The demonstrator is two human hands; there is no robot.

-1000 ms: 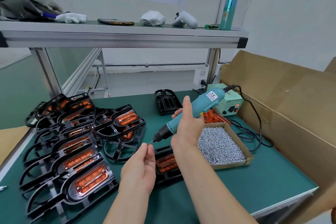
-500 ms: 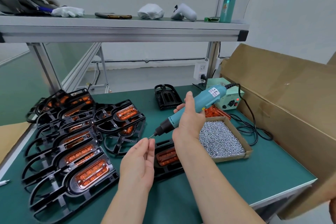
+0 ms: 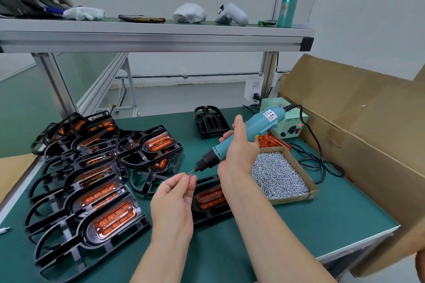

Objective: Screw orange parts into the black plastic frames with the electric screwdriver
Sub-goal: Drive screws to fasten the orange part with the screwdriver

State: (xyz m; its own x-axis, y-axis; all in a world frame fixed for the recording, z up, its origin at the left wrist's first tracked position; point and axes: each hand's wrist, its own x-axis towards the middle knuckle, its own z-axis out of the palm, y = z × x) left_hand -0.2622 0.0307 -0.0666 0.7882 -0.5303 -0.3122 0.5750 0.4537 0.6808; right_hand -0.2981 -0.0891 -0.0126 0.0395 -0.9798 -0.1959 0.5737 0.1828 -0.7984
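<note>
right hand is gripping the screwdriver, angling its bit leftward | left hand is pinching a probable screw onto the bit for loading | frame with orange part is lying directly beneath them

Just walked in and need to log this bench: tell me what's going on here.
A person's right hand grips the screwdriver, held off the bench. The left hand fingers pinch what looks like a screw at its bit. A frame with an orange part lies under the hands. Screw box to the right, more frames piled left.
</note>
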